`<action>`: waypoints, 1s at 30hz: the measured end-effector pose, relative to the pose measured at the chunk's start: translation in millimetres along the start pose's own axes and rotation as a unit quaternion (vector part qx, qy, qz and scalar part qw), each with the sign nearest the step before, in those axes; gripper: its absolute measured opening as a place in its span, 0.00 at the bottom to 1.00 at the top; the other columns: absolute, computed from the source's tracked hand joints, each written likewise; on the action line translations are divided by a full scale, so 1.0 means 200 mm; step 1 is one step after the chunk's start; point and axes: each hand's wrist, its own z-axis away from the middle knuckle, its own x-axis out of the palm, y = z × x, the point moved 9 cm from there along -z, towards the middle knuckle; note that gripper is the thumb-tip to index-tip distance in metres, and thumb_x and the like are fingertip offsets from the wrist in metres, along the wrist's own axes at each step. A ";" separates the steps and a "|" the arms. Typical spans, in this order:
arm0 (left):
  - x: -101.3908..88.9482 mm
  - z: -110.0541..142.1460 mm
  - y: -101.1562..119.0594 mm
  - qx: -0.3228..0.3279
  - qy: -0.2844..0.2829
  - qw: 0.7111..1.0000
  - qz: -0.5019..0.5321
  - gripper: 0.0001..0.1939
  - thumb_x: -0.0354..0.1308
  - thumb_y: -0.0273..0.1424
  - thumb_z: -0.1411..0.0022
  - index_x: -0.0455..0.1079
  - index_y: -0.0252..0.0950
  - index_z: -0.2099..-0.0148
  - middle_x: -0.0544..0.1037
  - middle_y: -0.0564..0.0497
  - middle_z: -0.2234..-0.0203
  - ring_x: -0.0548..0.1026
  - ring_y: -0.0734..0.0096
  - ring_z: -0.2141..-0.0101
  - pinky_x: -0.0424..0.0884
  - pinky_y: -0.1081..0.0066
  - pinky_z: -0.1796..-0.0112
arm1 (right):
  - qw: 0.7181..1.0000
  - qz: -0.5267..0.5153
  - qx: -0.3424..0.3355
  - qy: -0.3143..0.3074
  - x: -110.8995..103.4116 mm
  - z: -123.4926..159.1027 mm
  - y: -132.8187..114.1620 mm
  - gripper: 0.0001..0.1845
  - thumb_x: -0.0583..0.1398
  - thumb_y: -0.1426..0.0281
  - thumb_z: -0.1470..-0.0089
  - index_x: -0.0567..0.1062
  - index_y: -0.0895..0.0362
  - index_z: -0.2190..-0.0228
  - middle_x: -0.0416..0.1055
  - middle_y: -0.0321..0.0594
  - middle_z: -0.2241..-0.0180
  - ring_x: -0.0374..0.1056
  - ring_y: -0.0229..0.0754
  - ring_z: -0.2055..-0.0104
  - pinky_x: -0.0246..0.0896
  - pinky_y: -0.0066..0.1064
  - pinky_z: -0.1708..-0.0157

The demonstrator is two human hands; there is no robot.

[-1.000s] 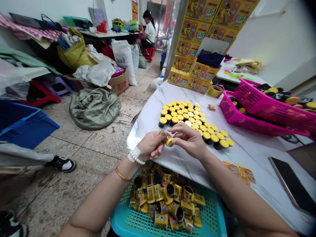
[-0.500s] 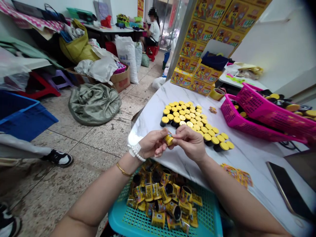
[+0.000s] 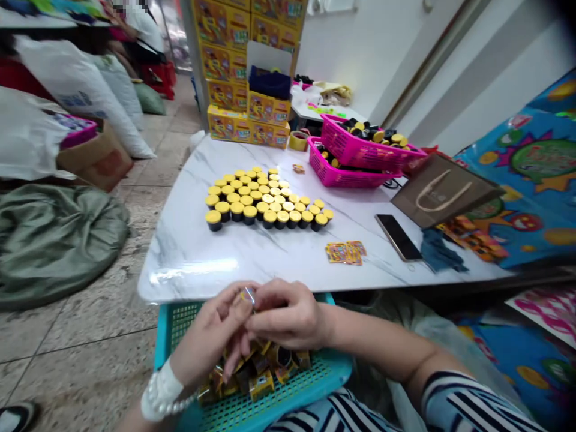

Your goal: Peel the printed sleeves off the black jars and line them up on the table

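Observation:
My left hand (image 3: pixel 211 339) and my right hand (image 3: pixel 288 318) meet over the teal basket (image 3: pixel 310 378) on my lap, both pinching a small yellow-capped container (image 3: pixel 247 295) between their fingertips. The basket holds several small yellow-and-black wrapped containers (image 3: pixel 263 372), partly hidden by my hands. On the white marble table (image 3: pixel 189 252) ahead stands a cluster of several black containers with yellow caps (image 3: pixel 263 201).
Pink baskets (image 3: pixel 360 159) with caps sit at the table's back right, by a tape roll (image 3: pixel 297 140). A phone (image 3: pixel 398 237), stickers (image 3: pixel 345 252) and a brown paper bag (image 3: pixel 443 189) lie to the right. Yellow cartons (image 3: pixel 252 66) are stacked behind; bags and a green sack (image 3: pixel 49 240) cover the floor left.
The view has swung right and pulled back. My hands have dropped from above the table edge to just over the teal basket, still holding the small container together.

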 end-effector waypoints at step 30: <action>0.19 -0.14 0.08 0.081 0.076 0.988 -0.107 0.18 0.58 0.44 0.39 0.71 0.34 0.58 0.70 0.58 0.84 0.62 0.81 0.88 0.57 0.80 0.87 | 0.849 0.406 0.289 0.175 -0.75 0.52 0.46 0.11 0.62 0.67 0.42 0.83 0.56 0.72 0.75 0.43 0.73 0.67 0.46 0.67 0.64 0.40 0.62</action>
